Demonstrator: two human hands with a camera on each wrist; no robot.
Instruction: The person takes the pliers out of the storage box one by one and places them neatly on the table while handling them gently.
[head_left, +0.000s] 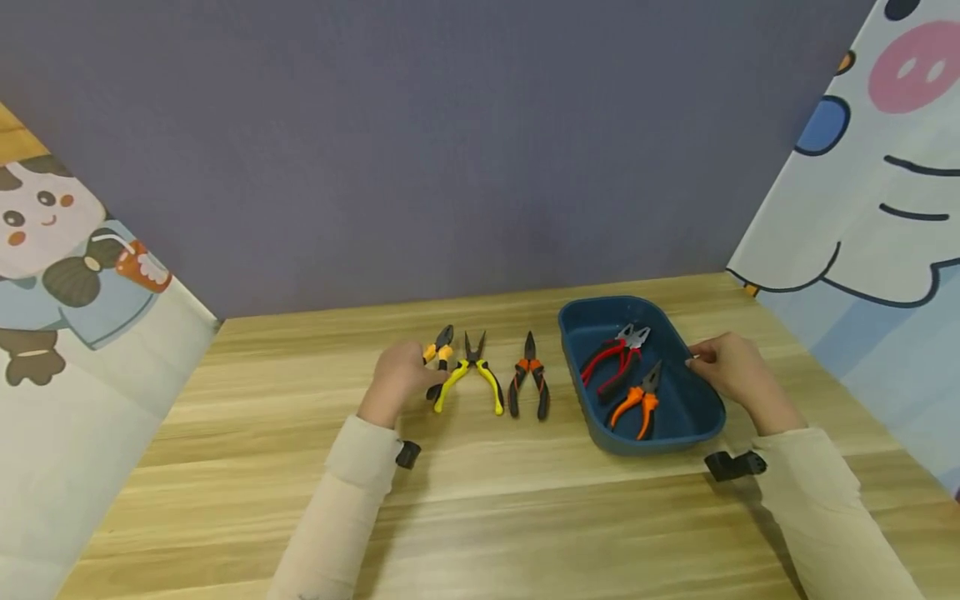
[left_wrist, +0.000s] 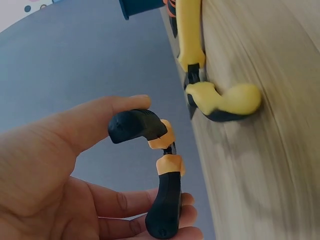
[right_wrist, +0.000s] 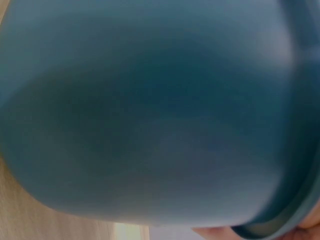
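My left hand (head_left: pixel 402 377) grips a pair of pliers (left_wrist: pixel 169 202) with black and light-orange handles. The left wrist view shows the thumb against one handle and the fingers along the other. Right beside them on the table lie yellow-handled needle-nose pliers (head_left: pixel 492 388), spread apart. Further right are pliers with black and orange handles (head_left: pixel 537 375). My right hand (head_left: pixel 731 375) pinches the right rim of a blue plastic bin (head_left: pixel 686 417); its wall (right_wrist: pixel 150 125) fills the right wrist view. Inside the bin lie red-handled pliers (head_left: pixel 630 364) and orange-handled pliers (head_left: pixel 639 404).
Everything stands on a wood-grain table (head_left: pixel 510 517). Behind it rises a grey-blue panel (head_left: pixel 465 167). Cartoon-printed sheets (head_left: pixel 45 275) flank the table on the left and right.
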